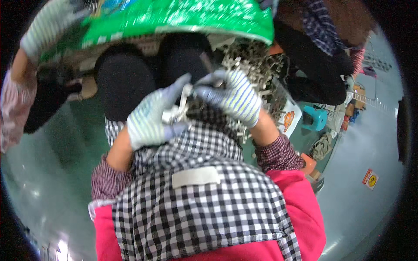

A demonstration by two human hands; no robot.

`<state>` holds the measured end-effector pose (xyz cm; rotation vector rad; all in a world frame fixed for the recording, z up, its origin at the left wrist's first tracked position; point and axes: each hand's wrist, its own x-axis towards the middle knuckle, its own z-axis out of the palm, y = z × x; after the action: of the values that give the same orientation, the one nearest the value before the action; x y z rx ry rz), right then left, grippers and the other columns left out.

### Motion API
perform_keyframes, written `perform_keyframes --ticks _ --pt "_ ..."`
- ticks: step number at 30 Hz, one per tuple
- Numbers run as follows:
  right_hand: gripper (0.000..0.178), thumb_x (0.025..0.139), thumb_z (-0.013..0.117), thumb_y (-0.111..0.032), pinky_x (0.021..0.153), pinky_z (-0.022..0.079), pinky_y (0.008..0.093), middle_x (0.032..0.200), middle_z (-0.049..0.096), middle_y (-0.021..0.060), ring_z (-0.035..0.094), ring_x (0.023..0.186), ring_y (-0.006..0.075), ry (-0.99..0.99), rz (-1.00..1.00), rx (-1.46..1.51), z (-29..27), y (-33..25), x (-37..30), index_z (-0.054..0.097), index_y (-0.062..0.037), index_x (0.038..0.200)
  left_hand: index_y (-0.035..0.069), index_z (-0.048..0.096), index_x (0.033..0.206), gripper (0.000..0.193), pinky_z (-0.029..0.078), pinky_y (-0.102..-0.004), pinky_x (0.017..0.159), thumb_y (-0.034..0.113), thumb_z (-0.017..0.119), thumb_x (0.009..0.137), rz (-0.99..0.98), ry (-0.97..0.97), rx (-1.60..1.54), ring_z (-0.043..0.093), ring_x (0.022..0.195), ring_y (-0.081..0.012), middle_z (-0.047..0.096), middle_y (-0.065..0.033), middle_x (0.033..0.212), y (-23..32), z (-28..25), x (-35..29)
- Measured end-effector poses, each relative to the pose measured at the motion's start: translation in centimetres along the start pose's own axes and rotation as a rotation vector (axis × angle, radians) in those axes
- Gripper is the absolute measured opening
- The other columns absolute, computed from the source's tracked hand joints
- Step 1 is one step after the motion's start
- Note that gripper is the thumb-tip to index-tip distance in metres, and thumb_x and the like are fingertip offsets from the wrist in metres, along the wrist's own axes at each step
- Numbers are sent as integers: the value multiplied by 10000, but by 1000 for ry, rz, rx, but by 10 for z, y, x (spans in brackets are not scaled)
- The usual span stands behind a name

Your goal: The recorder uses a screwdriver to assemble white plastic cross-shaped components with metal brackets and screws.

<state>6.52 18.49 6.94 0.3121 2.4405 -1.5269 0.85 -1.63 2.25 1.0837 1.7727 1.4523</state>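
Observation:
My left hand [153, 116], in a striped glove with grey fingertips, is closed on a small whitish bent part [176, 114] over my lap. The part's narrow end points up between both hands. My right hand [238, 96], gloved the same way, is closed beside that end, with thumb and fingers pinched together. What lies in the pinch is hidden, and a thin brownish strip [205, 61] shows blurred just beyond the fingers. Right beside my right hand is a heap of similar pale parts [254, 61].
A shiny green sheet or bag [183, 19] lies across the far side, beyond my knees. Another person's gloved hand [50, 28] is at its left end. A person in dark clothes [315, 56] sits at the far right. A blue stool [314, 118] stands on the right.

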Motion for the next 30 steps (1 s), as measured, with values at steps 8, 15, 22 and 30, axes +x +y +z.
perform_keyframes --ticks 8,15,22,30 --pt "278 751 703 -310 600 485 307 701 635 135 614 610 214 -156 -53 -40 4 6 -13 671 -55 855 -34 348 1315 564 413 -300 902 207 557 850 -256 -207 -328 547 1027 -195 564 -129 1148 2 -16 -17" --pt "312 750 695 -306 641 475 307 710 632 123 594 647 177 -225 7 -40 12 13 -13 648 -32 891 -17 609 1011 270 479 -245 708 160 649 811 -444 190 -591 578 788 -101 644 -60 891 3 25 -20" --pt "353 701 748 -294 684 472 305 796 634 112 598 739 186 -182 28 -107 10 12 -9 605 -34 893 2 599 1087 361 477 -259 766 129 696 762 -409 155 -558 587 832 -113 645 -69 961 0 22 -20" --pt "398 698 740 -347 672 465 345 793 615 158 600 751 262 -127 15 -91 16 22 -8 591 -23 873 0 603 1070 298 478 -253 774 94 658 793 -346 159 -543 589 840 -106 652 -63 935 -10 27 -19"
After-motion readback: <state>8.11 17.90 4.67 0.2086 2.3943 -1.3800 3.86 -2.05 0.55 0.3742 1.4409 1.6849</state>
